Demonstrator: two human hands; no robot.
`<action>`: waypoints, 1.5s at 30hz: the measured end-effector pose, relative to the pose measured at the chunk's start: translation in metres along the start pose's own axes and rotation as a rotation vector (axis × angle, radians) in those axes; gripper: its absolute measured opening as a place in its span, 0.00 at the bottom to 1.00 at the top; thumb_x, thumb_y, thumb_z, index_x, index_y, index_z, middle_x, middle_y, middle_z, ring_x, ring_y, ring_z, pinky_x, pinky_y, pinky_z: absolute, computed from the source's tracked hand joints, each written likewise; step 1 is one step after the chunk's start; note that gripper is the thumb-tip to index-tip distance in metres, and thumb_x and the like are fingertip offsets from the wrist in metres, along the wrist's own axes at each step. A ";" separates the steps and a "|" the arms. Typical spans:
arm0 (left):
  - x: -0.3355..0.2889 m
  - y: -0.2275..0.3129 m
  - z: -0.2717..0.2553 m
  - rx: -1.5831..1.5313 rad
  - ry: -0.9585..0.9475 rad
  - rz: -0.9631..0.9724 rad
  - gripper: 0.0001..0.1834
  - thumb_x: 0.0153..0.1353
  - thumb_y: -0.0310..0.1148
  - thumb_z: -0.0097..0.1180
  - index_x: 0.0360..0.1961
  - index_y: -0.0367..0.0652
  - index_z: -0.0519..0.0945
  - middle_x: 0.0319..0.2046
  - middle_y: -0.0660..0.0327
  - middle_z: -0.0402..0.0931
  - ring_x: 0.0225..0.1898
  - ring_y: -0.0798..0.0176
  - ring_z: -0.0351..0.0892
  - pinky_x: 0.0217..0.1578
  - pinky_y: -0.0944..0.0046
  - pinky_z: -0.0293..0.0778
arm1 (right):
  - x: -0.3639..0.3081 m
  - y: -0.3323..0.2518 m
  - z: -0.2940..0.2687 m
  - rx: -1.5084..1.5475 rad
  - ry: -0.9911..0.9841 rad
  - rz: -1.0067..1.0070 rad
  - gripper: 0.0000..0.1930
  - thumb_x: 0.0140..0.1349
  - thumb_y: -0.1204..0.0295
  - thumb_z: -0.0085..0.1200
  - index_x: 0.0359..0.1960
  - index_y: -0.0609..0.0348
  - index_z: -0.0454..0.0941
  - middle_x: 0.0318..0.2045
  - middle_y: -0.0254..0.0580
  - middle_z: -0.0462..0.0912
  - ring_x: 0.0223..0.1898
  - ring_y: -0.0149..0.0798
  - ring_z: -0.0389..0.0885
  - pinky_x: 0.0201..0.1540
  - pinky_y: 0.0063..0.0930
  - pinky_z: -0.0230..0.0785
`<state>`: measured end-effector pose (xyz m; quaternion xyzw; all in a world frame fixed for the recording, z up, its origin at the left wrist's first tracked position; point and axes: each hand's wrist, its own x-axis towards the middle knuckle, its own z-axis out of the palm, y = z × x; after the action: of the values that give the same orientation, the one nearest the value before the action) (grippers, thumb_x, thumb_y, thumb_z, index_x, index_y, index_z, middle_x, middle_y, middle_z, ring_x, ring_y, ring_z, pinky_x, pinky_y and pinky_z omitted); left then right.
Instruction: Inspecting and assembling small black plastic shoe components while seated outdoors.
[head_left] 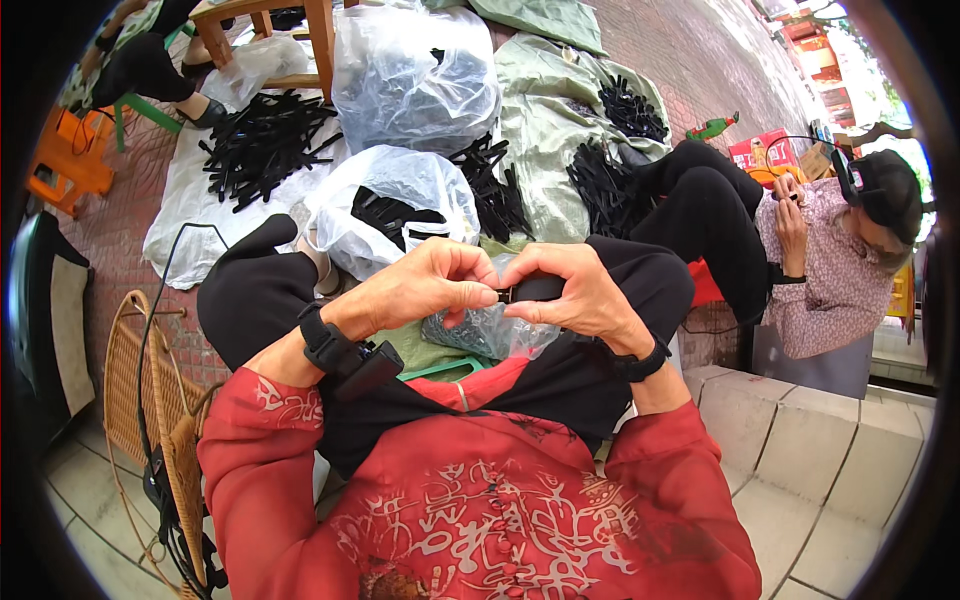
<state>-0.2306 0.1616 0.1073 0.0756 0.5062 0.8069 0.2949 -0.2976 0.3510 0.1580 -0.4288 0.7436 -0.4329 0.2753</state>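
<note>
My left hand (425,283) and my right hand (575,290) meet over my lap. Both pinch a small black plastic strip (512,294) between their fingertips. Under the hands a clear plastic bag (480,330) with small dark parts lies on my black trousers. My sleeves are red with a pale pattern, and a black band sits on each wrist.
Clear bags (400,195) and pale sacks (545,130) with several black strips lie on the brick ground ahead. Another seated person (820,260) is at the right. A wicker chair (150,400) stands at my left, wooden chair legs (320,40) beyond, stone steps (800,440) at lower right.
</note>
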 end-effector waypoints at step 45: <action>-0.006 0.000 -0.001 -0.158 0.071 0.008 0.07 0.51 0.25 0.52 0.33 0.36 0.74 0.25 0.64 0.72 0.21 0.69 0.74 0.23 0.70 0.74 | 0.006 -0.007 0.004 -0.140 0.126 -0.182 0.12 0.39 0.78 0.55 0.30 0.58 0.77 0.27 0.40 0.78 0.28 0.38 0.76 0.31 0.25 0.68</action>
<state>-0.2262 0.1572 0.1079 0.0253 0.4507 0.8478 0.2784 -0.2941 0.3422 0.1623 -0.4846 0.7458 -0.4292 0.1573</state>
